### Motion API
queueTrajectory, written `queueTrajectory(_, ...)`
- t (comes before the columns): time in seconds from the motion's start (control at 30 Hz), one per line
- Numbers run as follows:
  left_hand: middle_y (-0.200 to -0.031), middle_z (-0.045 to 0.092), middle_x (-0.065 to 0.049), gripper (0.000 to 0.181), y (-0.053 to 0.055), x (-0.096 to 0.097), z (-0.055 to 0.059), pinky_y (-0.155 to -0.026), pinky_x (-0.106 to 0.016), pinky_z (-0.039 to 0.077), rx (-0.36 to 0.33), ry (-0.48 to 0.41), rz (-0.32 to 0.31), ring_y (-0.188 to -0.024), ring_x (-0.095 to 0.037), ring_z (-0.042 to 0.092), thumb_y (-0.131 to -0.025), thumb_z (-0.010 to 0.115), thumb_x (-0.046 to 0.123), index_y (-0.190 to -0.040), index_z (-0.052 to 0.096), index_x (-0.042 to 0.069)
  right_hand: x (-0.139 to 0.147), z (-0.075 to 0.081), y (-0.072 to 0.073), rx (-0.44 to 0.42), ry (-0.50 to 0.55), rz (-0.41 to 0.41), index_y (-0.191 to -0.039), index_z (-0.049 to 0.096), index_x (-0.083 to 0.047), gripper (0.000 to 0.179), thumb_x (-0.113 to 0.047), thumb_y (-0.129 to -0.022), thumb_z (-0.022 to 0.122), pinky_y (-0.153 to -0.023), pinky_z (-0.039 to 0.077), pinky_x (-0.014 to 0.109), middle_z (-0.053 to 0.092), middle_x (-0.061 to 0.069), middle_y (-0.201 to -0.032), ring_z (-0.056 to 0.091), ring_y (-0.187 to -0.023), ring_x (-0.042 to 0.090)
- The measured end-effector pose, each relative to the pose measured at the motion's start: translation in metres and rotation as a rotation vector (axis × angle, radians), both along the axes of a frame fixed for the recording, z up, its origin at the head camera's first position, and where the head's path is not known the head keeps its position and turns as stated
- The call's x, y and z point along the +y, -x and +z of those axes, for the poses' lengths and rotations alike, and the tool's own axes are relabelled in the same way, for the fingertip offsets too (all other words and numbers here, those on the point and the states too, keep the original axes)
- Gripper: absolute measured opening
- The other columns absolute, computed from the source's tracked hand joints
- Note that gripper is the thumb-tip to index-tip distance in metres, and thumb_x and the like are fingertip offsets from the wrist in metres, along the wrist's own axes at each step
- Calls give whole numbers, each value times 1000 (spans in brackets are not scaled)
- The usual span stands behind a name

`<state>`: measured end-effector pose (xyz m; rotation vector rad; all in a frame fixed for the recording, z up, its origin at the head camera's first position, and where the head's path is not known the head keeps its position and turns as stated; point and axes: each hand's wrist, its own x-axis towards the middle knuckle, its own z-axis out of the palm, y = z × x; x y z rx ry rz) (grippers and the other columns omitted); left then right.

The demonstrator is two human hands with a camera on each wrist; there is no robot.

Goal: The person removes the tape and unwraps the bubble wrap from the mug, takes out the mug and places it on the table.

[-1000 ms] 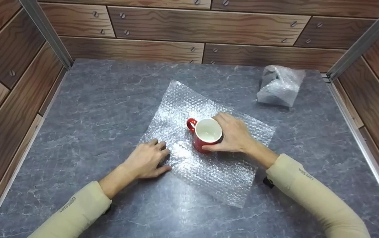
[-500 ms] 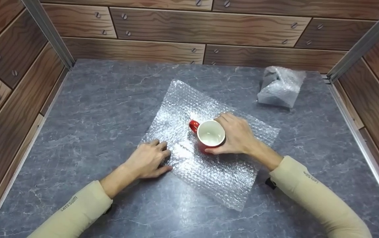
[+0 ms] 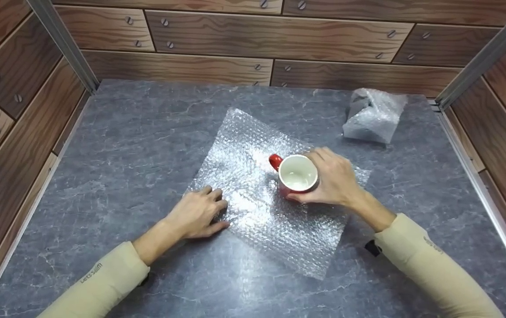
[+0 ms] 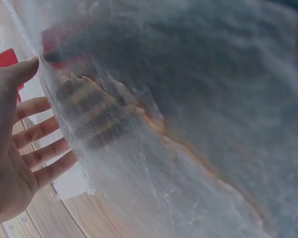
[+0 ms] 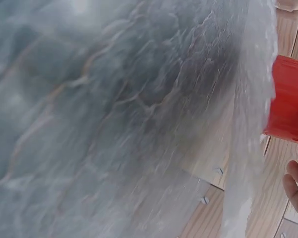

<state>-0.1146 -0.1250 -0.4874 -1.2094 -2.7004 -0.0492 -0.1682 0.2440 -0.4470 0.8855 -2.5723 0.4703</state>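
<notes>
A red mug [image 3: 297, 175] with a white inside stands mouth up over a flat sheet of bubble wrap [image 3: 253, 132], its handle to the far left. My right hand [image 3: 333, 176] grips the mug from the right, thumb in front and fingers behind. Whether the mug's base touches the sheet I cannot tell. At the sheet's left corner rests my left hand [image 3: 198, 212], fingers relaxed on its edge. The left wrist view shows that hand's fingers spread along the bubble wrap's edge, with a bit of red mug [image 4: 4, 60] behind. The right wrist view has the mug [image 5: 290, 99] at its right edge.
A bundle of bubble wrap [image 3: 374, 115] lies at the back right of the grey marbled table [image 3: 147, 115]; its contents are hidden. Wood-patterned walls [image 3: 253, 37] and metal posts [image 3: 61, 44] enclose the table at the back and both sides.
My right hand has carried the mug to the right over the sheet. The left hand and the bundle have stayed in place.
</notes>
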Motion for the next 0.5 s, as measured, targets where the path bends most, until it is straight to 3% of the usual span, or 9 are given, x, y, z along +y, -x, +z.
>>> queueTrajectory(0.27,-103,71,-6,44,1,-3,0,-63,-38,62,0,-13,13,-89,-26,68,-92,72,58,-106,73,15,17,2,-4,33,24,-26,-118,70,-11,91,-76,-57,87,-73,62,42,71,7,-103,67,-91,25)
queueTrajectory(0.5,-107,72,-9,46,1,-8,0,-69,-40,64,2,7,22,-93,-28,69,-92,72,57,-107,72,14,33,2,-10,43,23,-66,-119,69,-10,92,-75,-57,88,-69,62,42,71,10,-102,67,-88,27)
